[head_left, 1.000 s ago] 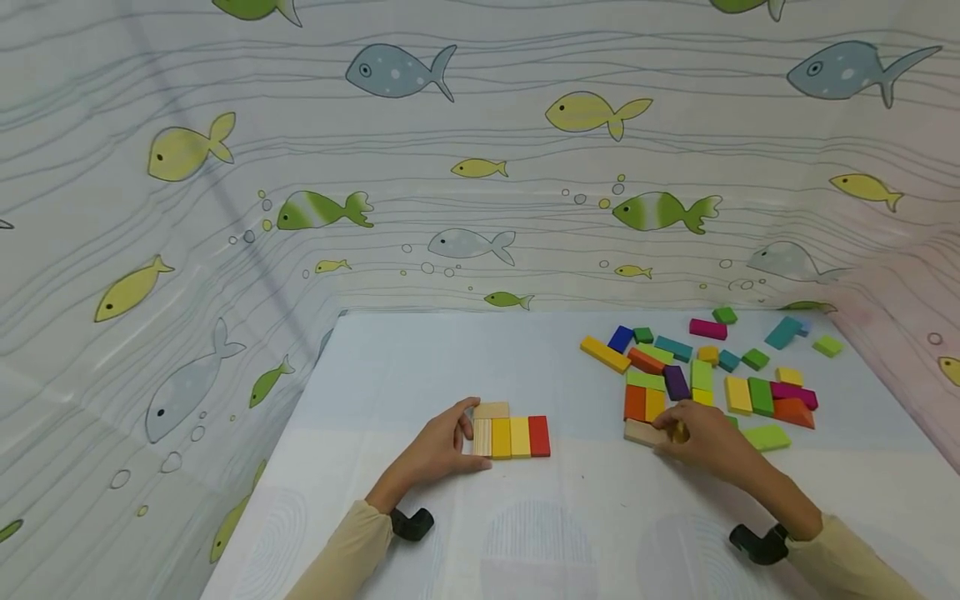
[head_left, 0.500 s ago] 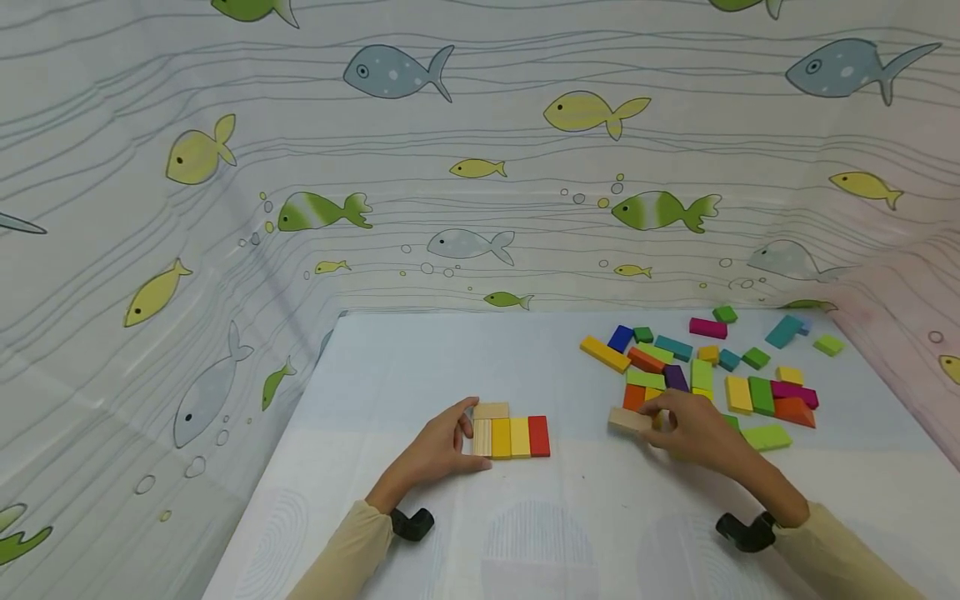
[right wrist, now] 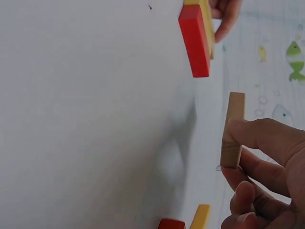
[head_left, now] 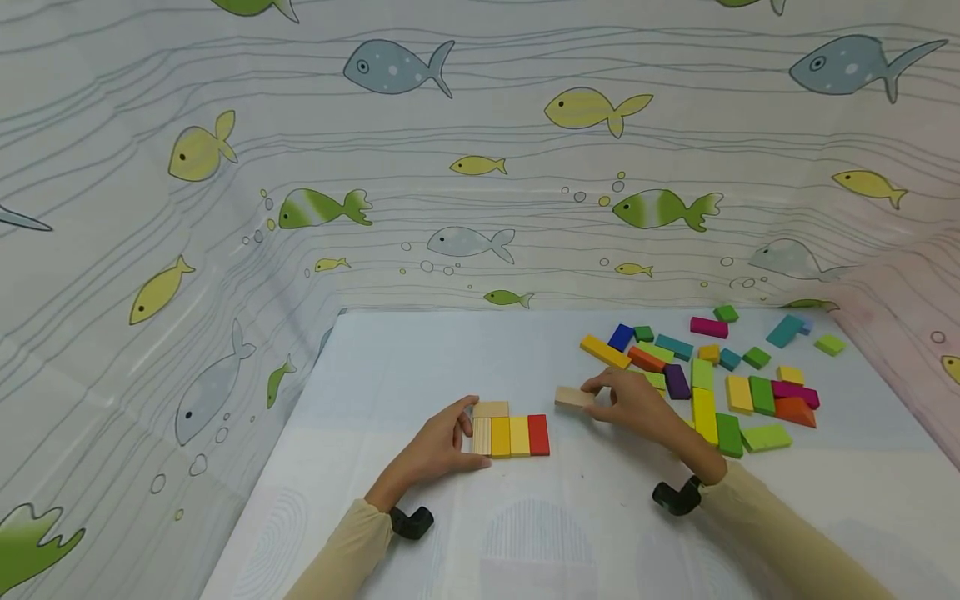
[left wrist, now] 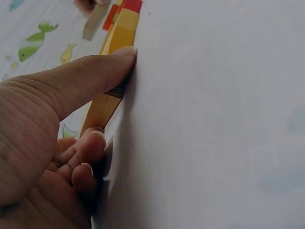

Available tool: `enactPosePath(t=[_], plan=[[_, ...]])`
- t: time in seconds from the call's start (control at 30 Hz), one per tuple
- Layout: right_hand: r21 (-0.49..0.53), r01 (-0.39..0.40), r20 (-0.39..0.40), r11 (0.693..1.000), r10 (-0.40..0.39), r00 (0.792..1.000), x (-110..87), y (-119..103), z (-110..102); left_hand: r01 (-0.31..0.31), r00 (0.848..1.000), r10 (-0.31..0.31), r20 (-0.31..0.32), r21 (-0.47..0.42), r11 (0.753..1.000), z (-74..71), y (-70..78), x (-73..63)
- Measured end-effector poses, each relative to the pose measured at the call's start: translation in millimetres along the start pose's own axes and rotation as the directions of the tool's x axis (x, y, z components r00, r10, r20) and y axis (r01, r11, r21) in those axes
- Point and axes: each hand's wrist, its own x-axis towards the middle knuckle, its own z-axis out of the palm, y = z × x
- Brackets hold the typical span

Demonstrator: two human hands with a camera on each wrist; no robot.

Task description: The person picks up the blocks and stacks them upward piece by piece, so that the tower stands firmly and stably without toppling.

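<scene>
In the head view my left hand (head_left: 438,446) holds the left end of a flat group of blocks, thumb at the near edge and index finger at the far edge. That group has a striped wooden block (head_left: 482,437), an orange-yellow block (head_left: 500,437), a pale yellow block (head_left: 520,437) and a red block (head_left: 538,435) side by side, with a plain wooden block (head_left: 491,409) lying across behind. My right hand (head_left: 633,404) pinches another plain wooden block (right wrist: 233,129) between thumb and fingers, raised above the table in the right wrist view, just right of the group.
Many coloured blocks lie loose at the right of the white table (head_left: 405,350), among them a purple block (head_left: 677,382), a long yellow block (head_left: 704,415) and an orange triangular block (head_left: 795,412). A fish-printed curtain (head_left: 480,200) rises behind the table.
My right hand has lifted the plain wooden block from beside the loose blocks and carried it left towards the group. The left hand has stayed in place.
</scene>
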Motion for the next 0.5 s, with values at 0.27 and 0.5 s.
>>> enactPosePath(t=[0.27,0.5], plan=[[-0.013,-0.003,0.064,1.000,0.004,0.998,27.1,-23,25,-0.002,1.000,0.002,-0.004,-0.007,1.000,-1.3,1.1,-1.5],[-0.036,-0.015,0.105,0.999,0.019,0.994,40.7,-33,40,-0.010,1.000,0.010,-0.008,-0.015,1.000,-1.5,2.0,-0.7]])
